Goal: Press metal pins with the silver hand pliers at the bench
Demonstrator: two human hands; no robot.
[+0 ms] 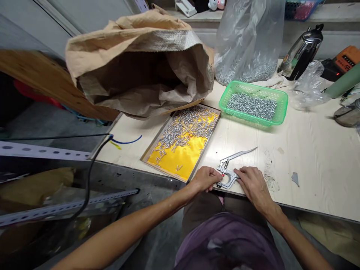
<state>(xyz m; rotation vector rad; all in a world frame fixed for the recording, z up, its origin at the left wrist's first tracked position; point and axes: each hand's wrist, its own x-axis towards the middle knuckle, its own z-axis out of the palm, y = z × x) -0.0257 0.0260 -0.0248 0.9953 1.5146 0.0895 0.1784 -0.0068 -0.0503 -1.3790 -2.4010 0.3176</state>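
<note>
A pair of silver hand pliers with a C-shaped jaw lies at the table's front edge, its long handle pointing to the upper right. A small coil spring shows between its parts. My left hand is closed in a pinch at the jaw end, beside a small red spot. Whatever else its fingertips may hold is hidden. My right hand grips the pliers' lower handle from the right, thumb and fingers closed around it.
Left of the pliers, a shallow tray lined with yellow cloth bears many small silvery metal pieces. Behind are a green basket of similar pieces, a clear plastic bag and a large open paper sack. A kettle stands far right.
</note>
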